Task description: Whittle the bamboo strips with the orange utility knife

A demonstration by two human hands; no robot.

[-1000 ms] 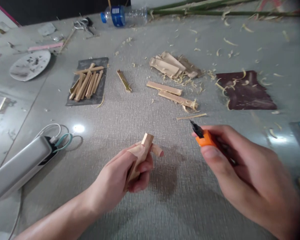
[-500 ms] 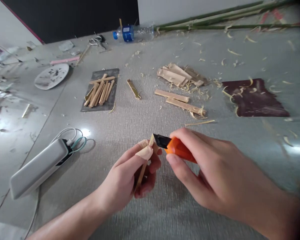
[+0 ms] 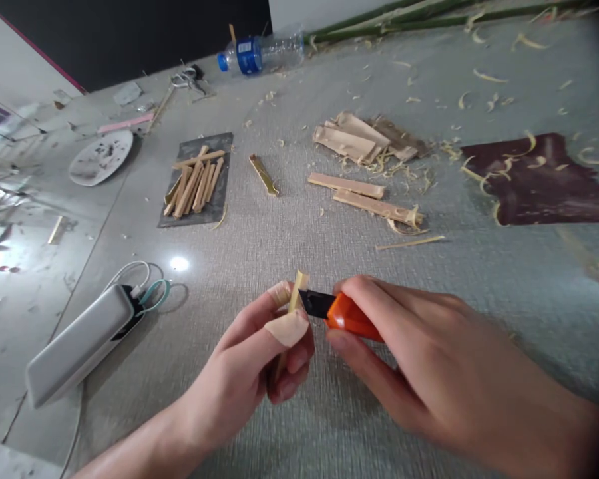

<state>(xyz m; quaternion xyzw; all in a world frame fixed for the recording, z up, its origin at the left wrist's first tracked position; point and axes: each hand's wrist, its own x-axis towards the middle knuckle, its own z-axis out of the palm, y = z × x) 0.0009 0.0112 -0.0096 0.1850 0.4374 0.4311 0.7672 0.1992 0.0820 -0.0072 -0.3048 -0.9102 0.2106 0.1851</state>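
Strip of pale wood (image 3: 297, 293) juts upward from the tight pinch of a left hand (image 3: 259, 352) above a grey counter (image 3: 229, 259), as a right hand (image 3: 419, 352), wrapped around an orange cutter (image 3: 352, 317), holds the tool's dark blade (image 3: 317, 304) against the strip's edge.

Muted, cool light covers the tabletop (image 3: 259, 243), seemingly from above — a round white glare sits just beyond the power bank (image 3: 82, 346), to its right. Beyond it to the left, reflections wash out to white. A soft shadow hugs the power bank's right side; a fainter one lies under the hands (image 3: 419, 359). Far right of the power bank, detail blurs, stretches and darkens — black in the corners.
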